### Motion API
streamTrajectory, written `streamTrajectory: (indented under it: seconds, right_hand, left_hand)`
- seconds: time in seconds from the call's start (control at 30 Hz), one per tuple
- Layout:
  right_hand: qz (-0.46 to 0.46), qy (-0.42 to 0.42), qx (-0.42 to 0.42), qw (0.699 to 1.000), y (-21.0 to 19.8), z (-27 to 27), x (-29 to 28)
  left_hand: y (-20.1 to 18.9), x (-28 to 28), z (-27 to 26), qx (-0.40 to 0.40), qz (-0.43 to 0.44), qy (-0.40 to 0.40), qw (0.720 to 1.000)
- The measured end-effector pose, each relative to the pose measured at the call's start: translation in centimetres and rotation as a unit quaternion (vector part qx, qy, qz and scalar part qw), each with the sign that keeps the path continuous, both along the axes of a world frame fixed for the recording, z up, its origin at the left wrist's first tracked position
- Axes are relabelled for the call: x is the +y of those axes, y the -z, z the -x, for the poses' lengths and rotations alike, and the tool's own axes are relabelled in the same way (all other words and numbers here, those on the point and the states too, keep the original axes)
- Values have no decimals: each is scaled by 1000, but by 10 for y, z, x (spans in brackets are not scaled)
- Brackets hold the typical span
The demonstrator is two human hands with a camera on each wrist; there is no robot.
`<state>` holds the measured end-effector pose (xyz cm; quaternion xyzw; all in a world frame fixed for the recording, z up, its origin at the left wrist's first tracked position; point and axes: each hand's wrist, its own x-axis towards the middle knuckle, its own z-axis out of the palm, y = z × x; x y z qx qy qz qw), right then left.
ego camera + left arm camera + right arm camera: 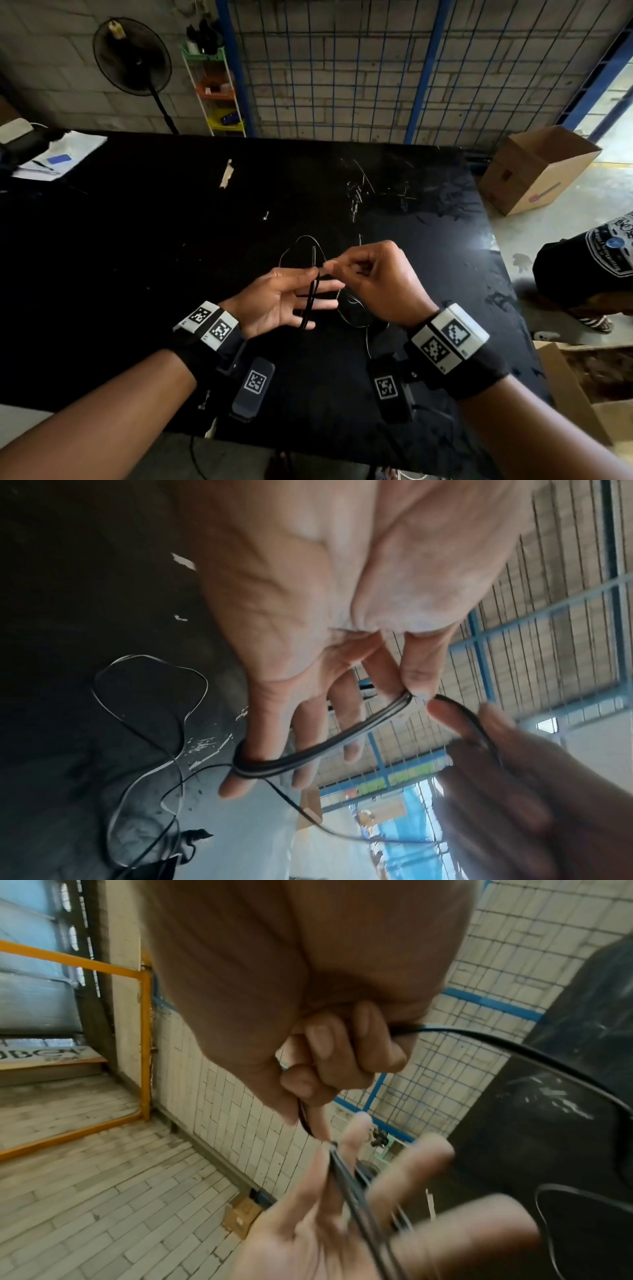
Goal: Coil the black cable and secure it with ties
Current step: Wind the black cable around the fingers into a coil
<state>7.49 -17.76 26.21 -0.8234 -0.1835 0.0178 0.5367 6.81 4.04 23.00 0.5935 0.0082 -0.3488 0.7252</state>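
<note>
Thin black cable (310,298) is wound in a few turns across my left hand (308,287), from the thumb-and-forefinger pinch to the little finger. The palm faces up and the other fingers are spread. The left wrist view shows those turns (318,748) hooked round the little finger and pinched at my left hand's (400,688) thumb tip. My right hand (330,269) pinches the cable right beside that thumb, its other fingers curled. In the right wrist view my right hand (308,1118) holds the cable (445,1031), which trails off to the right. Loose cable (301,240) loops on the black table (171,222).
A cardboard box (534,171) stands on the floor past the table's far right corner, and another person (589,260) stands at the right edge. Papers (61,154) lie at the far left. Dark scraps (452,202) are scattered far right. A fan (133,58) and mesh fence stand behind.
</note>
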Motion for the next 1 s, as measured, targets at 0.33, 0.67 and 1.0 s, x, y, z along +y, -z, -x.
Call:
streamTrajectory:
  seconds: [0.33,0.67,1.0]
  right_hand:
    - [-129,-51,193,971,66,32,8]
    - [-58,-10,227,972,105,12,-1]
    - [-48,79,124,988,40,-42,-24]
  left_hand:
    - [-33,12,-27,-59,174,-143,972]
    - [-51,6,-19,-54,267,-49,961]
    - [-20,-1,12,-14,15,114,993]
